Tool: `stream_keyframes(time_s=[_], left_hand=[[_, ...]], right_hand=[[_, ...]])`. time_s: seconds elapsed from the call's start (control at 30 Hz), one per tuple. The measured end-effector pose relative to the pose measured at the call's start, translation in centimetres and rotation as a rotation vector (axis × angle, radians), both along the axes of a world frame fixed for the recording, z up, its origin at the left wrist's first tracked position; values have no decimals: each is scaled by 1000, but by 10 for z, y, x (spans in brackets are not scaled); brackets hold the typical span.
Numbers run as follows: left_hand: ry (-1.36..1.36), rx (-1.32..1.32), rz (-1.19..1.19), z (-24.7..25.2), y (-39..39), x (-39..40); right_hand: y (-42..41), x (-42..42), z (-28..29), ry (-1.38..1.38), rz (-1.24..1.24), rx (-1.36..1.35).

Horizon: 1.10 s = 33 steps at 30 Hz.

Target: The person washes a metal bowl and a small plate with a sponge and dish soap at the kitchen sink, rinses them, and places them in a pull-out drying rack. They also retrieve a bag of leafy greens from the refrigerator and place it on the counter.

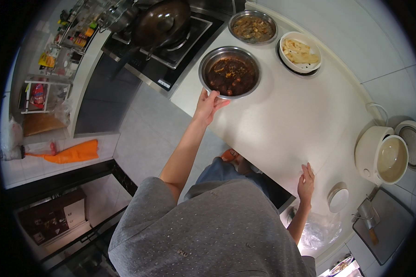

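Note:
My left hand grips the near rim of a stainless steel bowl. The bowl holds dark brown food in sauce; whether it rests on the white countertop or is slightly raised, I cannot tell. Nothing is in my right hand, which is at the counter's front edge with its fingers extended. A white round lid or dish is the nearest object to that hand. Behind the bowl are another steel bowl of cooked food and a white bowl of pale yellow pieces.
A wok stands on the gas hob at upper left. On the right are a cream electric cooker, a cleaver and a dark cutting board. A clear plastic bag lies near my right forearm.

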<state>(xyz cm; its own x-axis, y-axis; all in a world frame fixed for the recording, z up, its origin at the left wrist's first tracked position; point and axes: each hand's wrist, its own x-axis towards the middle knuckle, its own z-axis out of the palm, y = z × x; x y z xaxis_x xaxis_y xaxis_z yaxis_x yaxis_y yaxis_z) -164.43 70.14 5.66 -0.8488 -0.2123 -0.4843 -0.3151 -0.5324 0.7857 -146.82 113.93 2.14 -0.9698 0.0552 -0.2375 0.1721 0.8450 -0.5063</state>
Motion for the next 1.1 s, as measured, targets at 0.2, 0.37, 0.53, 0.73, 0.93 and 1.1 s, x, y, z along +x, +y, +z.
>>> stream_keyframes(time_s=[0.2, 0.37, 0.53, 0.73, 0.93, 1.1], left_hand=[[-71, 15, 15, -28, 2, 1], [-76, 58, 74, -49, 10, 12], [140, -588, -130, -64, 42, 46], [607, -1377, -487, -50, 91, 63], [560, -1471, -739, -37, 107, 60], [655, -1451, -654, -38, 104, 67]], right_hand=[[-2, -6, 4, 72, -59, -1], [-7, -17, 9, 193, -171, 12], [-7, -20, -2, 373, -177, 158], [-8, -17, -14, 361, -148, 248], [-18, -18, -8, 354, -102, 245], [-25, -21, -1, 391, -118, 221]])
